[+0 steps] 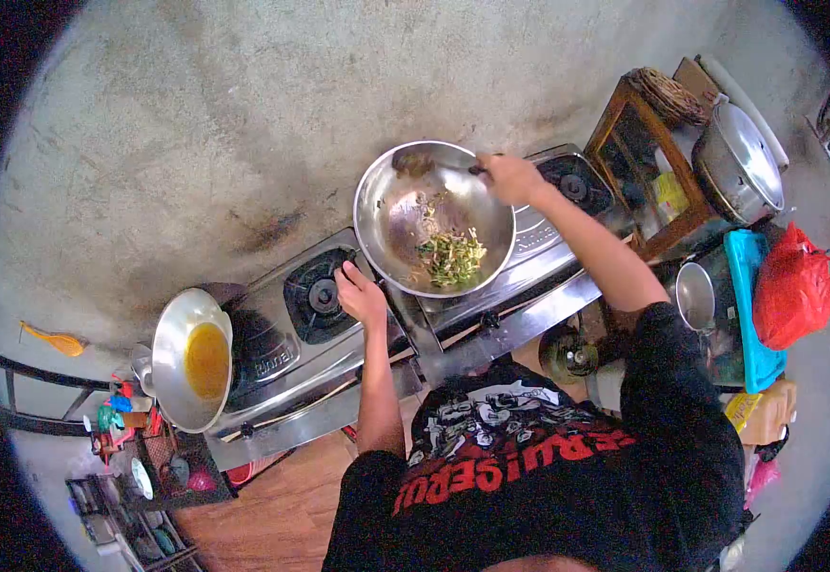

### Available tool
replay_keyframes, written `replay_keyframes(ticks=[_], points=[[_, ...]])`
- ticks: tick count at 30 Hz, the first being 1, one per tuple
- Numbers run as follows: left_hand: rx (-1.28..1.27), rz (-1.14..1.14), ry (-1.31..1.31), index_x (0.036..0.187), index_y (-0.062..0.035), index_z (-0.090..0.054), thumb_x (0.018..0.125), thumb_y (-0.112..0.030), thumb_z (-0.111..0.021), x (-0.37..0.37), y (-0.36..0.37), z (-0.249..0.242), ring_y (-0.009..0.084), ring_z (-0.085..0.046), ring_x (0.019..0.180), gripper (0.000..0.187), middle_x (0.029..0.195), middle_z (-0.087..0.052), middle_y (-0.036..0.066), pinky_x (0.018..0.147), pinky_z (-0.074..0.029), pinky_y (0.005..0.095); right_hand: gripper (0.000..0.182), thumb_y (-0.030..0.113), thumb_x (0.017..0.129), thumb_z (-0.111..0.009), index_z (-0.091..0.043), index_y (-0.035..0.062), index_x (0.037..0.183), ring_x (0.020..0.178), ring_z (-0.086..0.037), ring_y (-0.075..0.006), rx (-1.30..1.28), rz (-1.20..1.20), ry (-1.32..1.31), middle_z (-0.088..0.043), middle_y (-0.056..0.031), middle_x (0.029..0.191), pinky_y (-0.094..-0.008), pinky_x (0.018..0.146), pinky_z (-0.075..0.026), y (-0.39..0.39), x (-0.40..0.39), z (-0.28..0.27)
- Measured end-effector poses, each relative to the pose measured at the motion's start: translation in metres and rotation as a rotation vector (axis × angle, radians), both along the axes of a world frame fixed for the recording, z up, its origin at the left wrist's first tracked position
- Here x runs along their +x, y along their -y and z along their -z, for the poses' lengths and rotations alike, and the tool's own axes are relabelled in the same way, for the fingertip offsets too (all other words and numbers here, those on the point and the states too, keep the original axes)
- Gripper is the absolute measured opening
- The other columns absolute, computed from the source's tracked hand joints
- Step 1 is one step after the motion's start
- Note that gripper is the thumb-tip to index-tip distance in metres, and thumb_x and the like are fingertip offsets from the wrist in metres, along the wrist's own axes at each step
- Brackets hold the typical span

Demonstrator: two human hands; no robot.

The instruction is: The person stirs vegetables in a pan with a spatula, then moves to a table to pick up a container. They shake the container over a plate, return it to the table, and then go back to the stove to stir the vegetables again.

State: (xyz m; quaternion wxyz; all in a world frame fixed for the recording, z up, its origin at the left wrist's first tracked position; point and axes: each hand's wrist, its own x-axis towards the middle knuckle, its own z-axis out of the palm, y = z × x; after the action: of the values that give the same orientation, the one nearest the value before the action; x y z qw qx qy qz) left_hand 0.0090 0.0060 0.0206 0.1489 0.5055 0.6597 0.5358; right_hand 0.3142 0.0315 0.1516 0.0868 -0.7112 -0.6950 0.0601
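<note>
The wok (434, 217) sits on the stove (415, 305), greens heaped at its near side. The right hand (508, 178) is closed on a spatula (434, 164) reaching across the wok; the left hand (360, 294) grips the wok's near-left rim, apparently steadying it.

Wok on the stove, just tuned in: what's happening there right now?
A person stands over a steel stove. The left hand grips the near rim of the wok. The right hand holds a spatula whose blade rests at the wok's far side. Chopped greens lie near the front of the wok. To the left, a second wok holding oil sits off the burner, which stands uncovered.
</note>
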Motion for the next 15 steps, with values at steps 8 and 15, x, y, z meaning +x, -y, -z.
replay_keyframes(ticks=[8, 15], points=[[0.081, -0.034, -0.009, 0.089, 0.0063, -0.056, 0.099, -0.036, -0.042, 0.0, -0.002, 0.009, 0.0473, -0.053, 0.067, 0.046, 0.072, -0.058, 0.028, 0.062, -0.038, 0.0515, 0.035, 0.025, 0.086, -0.057, -0.059, 0.0183, 0.12, 0.101, -0.062, -0.0364, -0.131, -0.327, -0.175, -0.065, -0.0183, 0.108, -0.0467, 0.087, -0.048, 0.031, 0.001, -0.011], [-0.024, 0.031, 0.058, 0.093, 0.0064, -0.057, 0.1, -0.032, -0.041, -0.003, -0.001, 0.009, 0.0507, -0.056, 0.077, 0.042, 0.08, -0.06, 0.031, 0.065, -0.041, 0.0518, 0.042, 0.023, 0.084, -0.058, -0.056, 0.0199, 0.125, 0.097, -0.063, -0.0363, 0.013, -0.152, -0.087, -0.066, -0.0179, 0.105, -0.0468, 0.084, -0.05, 0.038, -0.026, 0.003]])
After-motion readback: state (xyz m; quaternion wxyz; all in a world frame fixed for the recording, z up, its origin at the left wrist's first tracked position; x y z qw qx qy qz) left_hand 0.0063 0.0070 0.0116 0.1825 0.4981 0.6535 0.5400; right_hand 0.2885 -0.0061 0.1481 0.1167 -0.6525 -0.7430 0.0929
